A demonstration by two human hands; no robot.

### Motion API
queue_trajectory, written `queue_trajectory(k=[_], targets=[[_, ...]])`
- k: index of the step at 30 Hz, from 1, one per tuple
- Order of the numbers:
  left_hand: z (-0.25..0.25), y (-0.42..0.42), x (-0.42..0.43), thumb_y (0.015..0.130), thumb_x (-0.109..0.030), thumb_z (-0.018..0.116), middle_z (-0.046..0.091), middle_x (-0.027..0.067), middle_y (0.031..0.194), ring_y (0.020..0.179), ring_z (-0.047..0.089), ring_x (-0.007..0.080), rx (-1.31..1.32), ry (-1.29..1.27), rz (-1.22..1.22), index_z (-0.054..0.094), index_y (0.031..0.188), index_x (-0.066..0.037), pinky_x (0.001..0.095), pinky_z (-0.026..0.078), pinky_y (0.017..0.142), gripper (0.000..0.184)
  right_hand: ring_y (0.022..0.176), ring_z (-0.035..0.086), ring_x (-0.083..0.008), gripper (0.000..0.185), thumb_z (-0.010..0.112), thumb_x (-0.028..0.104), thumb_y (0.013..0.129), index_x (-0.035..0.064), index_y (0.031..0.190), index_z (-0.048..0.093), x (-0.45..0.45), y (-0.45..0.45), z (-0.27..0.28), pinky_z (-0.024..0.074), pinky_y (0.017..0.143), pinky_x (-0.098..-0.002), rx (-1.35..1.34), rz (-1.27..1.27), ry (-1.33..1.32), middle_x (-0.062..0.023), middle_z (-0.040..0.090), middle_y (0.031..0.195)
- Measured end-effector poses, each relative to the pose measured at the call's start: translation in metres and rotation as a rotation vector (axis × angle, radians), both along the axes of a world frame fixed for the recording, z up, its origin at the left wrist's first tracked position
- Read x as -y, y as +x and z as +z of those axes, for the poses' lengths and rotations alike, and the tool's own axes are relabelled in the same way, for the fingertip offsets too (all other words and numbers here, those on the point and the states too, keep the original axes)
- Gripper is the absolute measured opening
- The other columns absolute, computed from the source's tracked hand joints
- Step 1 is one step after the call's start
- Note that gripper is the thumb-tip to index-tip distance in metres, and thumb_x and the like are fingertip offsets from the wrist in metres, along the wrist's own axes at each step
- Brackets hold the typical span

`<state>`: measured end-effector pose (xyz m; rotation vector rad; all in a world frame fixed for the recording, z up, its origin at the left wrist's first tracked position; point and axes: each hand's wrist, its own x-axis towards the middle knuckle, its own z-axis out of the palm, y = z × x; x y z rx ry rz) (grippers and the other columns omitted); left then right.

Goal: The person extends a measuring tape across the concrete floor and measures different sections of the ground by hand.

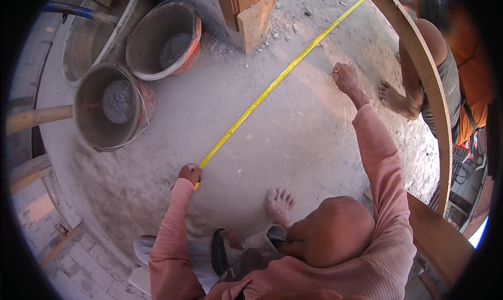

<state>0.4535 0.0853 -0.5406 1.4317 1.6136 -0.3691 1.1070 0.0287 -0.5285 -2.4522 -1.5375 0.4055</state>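
My left hand (190,172) is closed around the case of a tape measure, at the lower left of the dusty concrete floor. From it the yellow blade (272,85) runs out diagonally across the floor to the upper right, where it reaches the long wooden board. My right hand (347,79) is held in a fist to the right of the blade, apart from it. Whatever its fingers may pinch is too small to make out. Below, between my arms, are my bent knee (335,229) and bare foot (280,204).
Two buckets with grey mortar, one (112,106) nearer and one (166,43) behind, stand at upper left. A wooden post (245,17) rises at the top. A long board (437,96) curves down the right side; a co-worker's bare foot (398,101) is beside it.
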Motion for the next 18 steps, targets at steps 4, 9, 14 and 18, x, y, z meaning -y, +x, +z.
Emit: queue_trajectory(k=[4,9,14,18], targets=[[0.0051,0.0027,-0.0007,0.082,-0.028,0.066,0.060,0.0036,0.062,0.058,0.053,0.0135,0.010,-0.004,-0.004,0.068,0.069,-0.004,0.0313,0.043,0.058,0.026,0.092,0.061,-0.0413,0.010,0.054,0.011,0.084,0.0054,0.090,0.059,-0.0026,-0.0022,0.0042,0.0478,0.081,-0.0496,0.006,-0.014,-0.036,-0.0217,0.063,0.090],[0.0042,0.0010,0.0000,0.082,-0.027,0.066,0.060,0.0036,0.062,0.058,0.053,0.0129,0.015,-0.002,0.005,0.067,0.070,-0.004,0.0312,0.042,0.057,0.026,0.093,0.062,-0.0416,0.012,0.053,0.013,0.085,0.0059,0.093,0.058,-0.0050,-0.0082,0.0057,0.0478,0.082,-0.0503,0.052,-0.050,-0.072,-0.0222,0.063,0.093],[0.0031,0.0018,0.0006,0.084,-0.026,0.066,0.058,0.0025,0.061,0.057,0.051,0.0121,0.015,-0.013,0.020,0.067,0.070,-0.004,0.0312,0.041,0.056,0.026,0.094,0.062,-0.0412,0.013,0.054,0.013,0.085,0.0063,0.095,0.058,-0.0044,-0.0052,0.0044,0.0477,0.083,-0.0505,0.039,-0.040,-0.075,-0.0228,0.063,0.096],[0.0075,0.0042,-0.0002,0.084,-0.027,0.066,0.058,0.0020,0.061,0.057,0.051,0.0118,0.021,-0.010,0.023,0.067,0.070,-0.004,0.0310,0.041,0.056,0.026,0.095,0.061,-0.0408,0.013,0.053,0.013,0.086,0.0059,0.095,0.058,-0.0070,-0.0083,0.0083,0.0472,0.084,-0.0499,0.047,-0.048,-0.090,-0.0226,0.063,0.096]])
